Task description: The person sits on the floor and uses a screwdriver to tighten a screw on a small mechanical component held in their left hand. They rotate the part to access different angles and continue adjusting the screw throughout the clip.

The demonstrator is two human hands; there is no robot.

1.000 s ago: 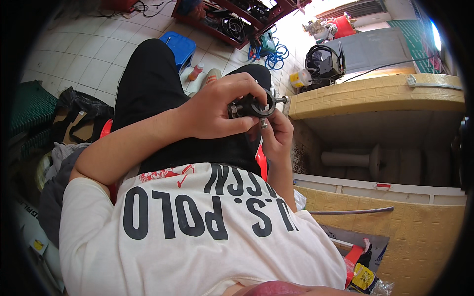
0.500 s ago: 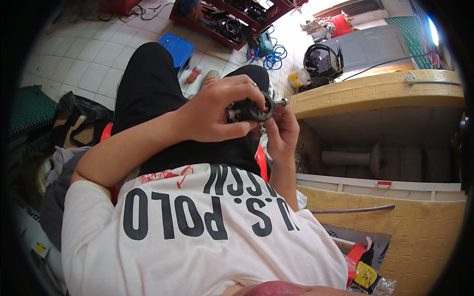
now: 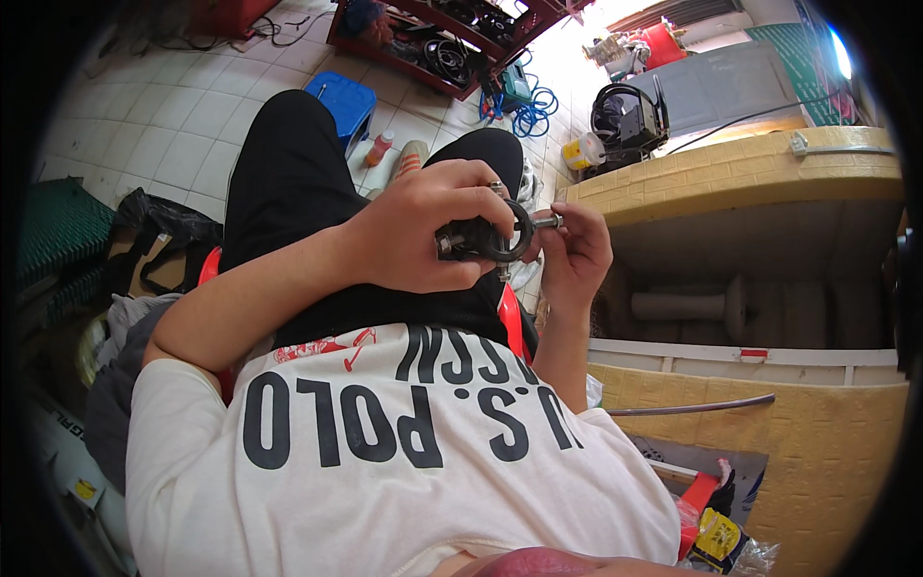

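My left hand [image 3: 423, 226] is closed round a dark metal part with a round ring [image 3: 520, 234], held above my lap. Silvery bolts stick out from this ringed part on several sides. Past the ring, my right hand [image 3: 577, 252] has its fingertips at the bolt [image 3: 549, 221] that points to the right, thumb and forefinger closed on its end. My left palm and fingers cover much of the part's body, so its full shape is hidden.
A yellow brick-patterned ledge [image 3: 731, 171] runs along my right, with a recess beneath it. Ahead on the tiled floor are a blue stool [image 3: 344, 99], a small bottle [image 3: 380, 144] and a coiled blue hose [image 3: 534, 113]. A red rack [image 3: 404, 53] stands beyond.
My right hand has moved a little to the right and turned, its fingers now spread more around the bolt's end. The ringed part stays in my left hand, nearly in place.
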